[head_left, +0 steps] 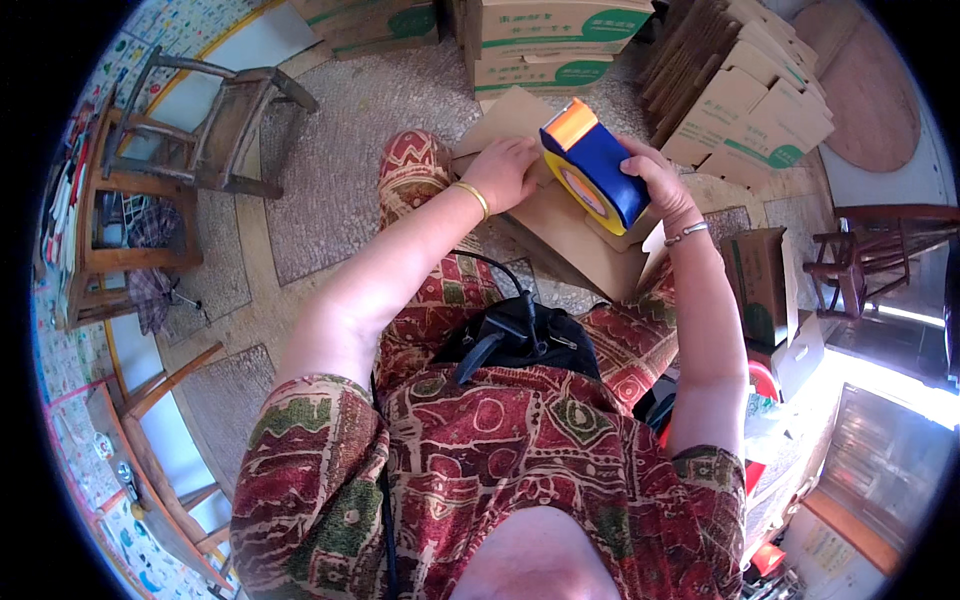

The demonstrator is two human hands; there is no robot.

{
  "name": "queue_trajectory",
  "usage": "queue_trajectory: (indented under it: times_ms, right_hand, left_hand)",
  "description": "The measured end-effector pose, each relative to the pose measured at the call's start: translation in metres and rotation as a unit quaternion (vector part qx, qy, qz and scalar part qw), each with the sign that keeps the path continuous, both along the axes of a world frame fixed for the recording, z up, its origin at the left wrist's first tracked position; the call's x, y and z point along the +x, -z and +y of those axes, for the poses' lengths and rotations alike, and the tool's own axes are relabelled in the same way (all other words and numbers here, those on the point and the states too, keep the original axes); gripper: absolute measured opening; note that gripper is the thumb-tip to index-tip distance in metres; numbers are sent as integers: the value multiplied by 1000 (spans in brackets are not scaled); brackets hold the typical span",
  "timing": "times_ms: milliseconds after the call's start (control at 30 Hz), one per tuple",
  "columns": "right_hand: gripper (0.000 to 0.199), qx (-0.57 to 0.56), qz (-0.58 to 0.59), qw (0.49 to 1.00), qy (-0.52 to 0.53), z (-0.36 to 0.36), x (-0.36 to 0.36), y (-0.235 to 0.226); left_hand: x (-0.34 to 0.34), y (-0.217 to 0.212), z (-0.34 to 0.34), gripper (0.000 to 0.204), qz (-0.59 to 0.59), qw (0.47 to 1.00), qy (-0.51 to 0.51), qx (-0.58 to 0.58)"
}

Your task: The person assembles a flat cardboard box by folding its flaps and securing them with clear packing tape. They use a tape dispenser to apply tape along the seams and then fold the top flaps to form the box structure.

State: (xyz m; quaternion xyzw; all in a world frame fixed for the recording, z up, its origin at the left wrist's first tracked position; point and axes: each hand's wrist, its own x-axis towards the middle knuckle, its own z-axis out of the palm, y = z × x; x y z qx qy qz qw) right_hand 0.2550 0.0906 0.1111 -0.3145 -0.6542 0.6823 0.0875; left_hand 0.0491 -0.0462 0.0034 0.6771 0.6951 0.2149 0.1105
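Observation:
My right hand [655, 182] is wrapped around a packing tape dispenser [610, 160]. The dispenser has a dark blue body, a yellow side and an orange end, and it is tilted over a brown cardboard box [580, 235]. The box rests between my legs with a flap [515, 115] standing up at its far side. My left hand [503, 175] grips the box at its upper left, close to the dispenser's orange end. Its fingertips are partly hidden against the cardboard.
Stacked cartons [555, 40] stand ahead, with flattened cartons [735, 105] leaning at the far right. A wooden chair [225, 135] is at the left, a dark wooden stool [850, 260] at the right. An open carton [757, 280] sits beside my right arm.

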Motion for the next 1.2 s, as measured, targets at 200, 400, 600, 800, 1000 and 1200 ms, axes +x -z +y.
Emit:
queue_trajectory:
  times_ms: [200,400,600,800,1000,1200]
  right_hand:
    - [69,-55,17,998,-16,4,-3,-9]
    - [70,-86,68,994,-10,17,11,8]
    - [70,-121,101,987,13,6,14,14]
    - [69,-198,180,961,63,3,29,30]
    - [62,-303,205,924,115,-14,21,68]
    - [50,-432,263,859,83,0,29,121]
  left_hand:
    - [-13,-7,21,22,-84,994,-52,47]
    - [-36,-6,53,17,-135,991,-21,-5]
    - [-37,-10,71,25,-345,923,-55,-160]
    - [-37,7,73,32,-412,898,-55,-143]
    - [-32,14,40,54,-416,900,-77,-108]
    - [-35,33,23,47,-425,898,-76,-79]
